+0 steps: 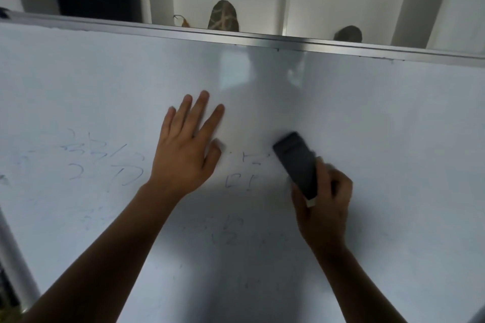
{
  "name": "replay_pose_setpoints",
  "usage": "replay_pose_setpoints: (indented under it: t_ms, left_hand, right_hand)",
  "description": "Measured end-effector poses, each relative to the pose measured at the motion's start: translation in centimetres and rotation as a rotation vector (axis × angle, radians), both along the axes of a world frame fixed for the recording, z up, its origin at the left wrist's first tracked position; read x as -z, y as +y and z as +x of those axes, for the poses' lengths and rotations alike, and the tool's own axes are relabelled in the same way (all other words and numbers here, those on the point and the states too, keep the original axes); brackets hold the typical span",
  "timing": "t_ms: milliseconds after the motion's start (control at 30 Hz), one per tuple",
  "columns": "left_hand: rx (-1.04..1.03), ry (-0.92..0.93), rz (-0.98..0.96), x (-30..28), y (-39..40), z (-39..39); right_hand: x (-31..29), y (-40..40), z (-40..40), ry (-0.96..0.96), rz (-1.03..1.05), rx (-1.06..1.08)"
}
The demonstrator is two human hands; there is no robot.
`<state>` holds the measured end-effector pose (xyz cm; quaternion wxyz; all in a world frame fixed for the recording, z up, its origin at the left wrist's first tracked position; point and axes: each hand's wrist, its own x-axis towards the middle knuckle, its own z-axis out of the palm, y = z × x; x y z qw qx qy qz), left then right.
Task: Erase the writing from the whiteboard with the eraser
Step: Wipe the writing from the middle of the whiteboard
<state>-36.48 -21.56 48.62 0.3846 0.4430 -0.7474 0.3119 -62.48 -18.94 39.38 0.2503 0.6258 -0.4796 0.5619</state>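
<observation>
Gripping the dark rectangular eraser [296,165] at its lower end, my right hand [324,207] holds its pad against the white glossy whiteboard [380,139], beside faint blue writing [244,170]. My left hand [186,149] rests flat, fingers spread, bracing the board. Further left, more blue strokes [105,160] remain. Risk as I judge it: the end-held eraser tilting and skipping strokes.

Eraser [296,164]: dark, tilted, against the whiteboard [380,118] centre.
Writing [105,160]: faint blue, smudged, left and centre.
</observation>
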Motion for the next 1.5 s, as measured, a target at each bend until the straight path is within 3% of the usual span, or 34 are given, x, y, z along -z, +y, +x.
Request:
replay_pose_setpoints:
  t_ms: [33, 133, 167, 300, 333, 433, 467, 567, 600, 733, 767, 867, 900, 933, 1033, 1067, 1200, 1267, 1367, 1400, 1500]
  left_hand:
    - [-0.004, -0.005, 0.003, 0.1, -0.1, 0.1]
    - [0.0, -0.023, 0.009, 0.1, -0.2, 0.5]
    - [0.006, -0.028, 0.012, 0.1, -0.3, 0.7]
    - [0.012, -0.037, 0.017, 0.2, -0.4, 1.0]
    - [0.009, -0.041, 0.019, 0.2, -0.4, 1.0]
    - [0.011, -0.048, 0.031, 0.2, -0.5, 1.1]
    - [0.014, -0.047, 0.032, 0.2, -0.5, 1.1]
    - [0.019, -0.049, 0.042, 0.3, -0.5, 1.3]
    - [0.02, -0.048, 0.047, 0.4, -0.6, 1.2]
    - [0.028, -0.045, 0.062, 0.5, -0.8, 1.2]
    - [0.034, -0.044, 0.059, 0.5, -0.8, 1.3]
    - [0.047, -0.035, 0.047, 0.6, -0.9, 1.3]
    - [0.046, -0.031, 0.044, 0.7, -1.0, 1.2]
    - [0.044, -0.031, 0.048, 0.7, -1.1, 1.1]
    - [0.041, -0.03, 0.066, 0.7, -1.2, 0.9]
    - [0.041, -0.032, 0.065, 0.6, -1.2, 0.9]
    - [0.061, -0.02, 0.053, 0.6, -0.9, 0.9]
    - [0.066, -0.017, 0.054, 0.7, -0.9, 0.8]
    - [0.056, -0.025, 0.064, 0.7, -1.0, 0.8]
    - [0.055, -0.028, 0.065, 0.7, -1.0, 0.9]
    - [0.051, -0.031, 0.068, 0.6, -1.1, 0.8]
  right_hand:
    - [-0.1, 0.1, 0.4, -0.001, 0.001, -0.005]
    - [1.0, 0.2, 1.6, 0.551, 0.04, -0.082]
    - [1.2, 0.1, 1.5, 0.598, 0.052, -0.101]
    - [-0.2, 0.0, 1.2, 0.028, 0.048, -0.059]
    - [-0.2, 0.0, 1.5, 0.089, 0.05, -0.045]
    - [1.2, -0.1, 2.3, 0.572, 0.067, -0.097]
    - [1.1, -0.1, 2.1, 0.576, 0.062, -0.086]
    - [-0.1, -0.3, 1.2, 0.093, 0.037, -0.006]
    - [-0.3, -0.2, 1.2, 0.023, 0.02, 0.004]
    - [1.5, -0.4, 2.1, 0.555, 0.088, -0.115]
    - [1.3, -0.4, 1.9, 0.544, 0.091, -0.121]
    - [-0.5, -0.5, 0.9, 0.074, 0.041, -0.048]
    - [-0.8, -0.5, 0.9, 0.014, 0.036, -0.04]
    - [-0.7, -0.5, 1.1, 0.091, 0.06, -0.05]
    - [1.1, -0.7, 1.8, 0.56, 0.156, -0.138]
    - [1.0, -0.6, 1.7, 0.582, 0.144, -0.131]
    - [-0.9, -0.7, 0.7, 0.067, -0.019, -0.016]
    - [-0.1, -1.0, 1.0, 0.117, -0.026, -0.02]
    - [2.1, -1.1, 1.3, 0.544, 0.011, -0.06]
    - [1.9, -1.3, 0.9, 0.555, 0.004, -0.048]
    - [-0.6, -1.4, 0.4, 0.093, -0.04, -0.001]
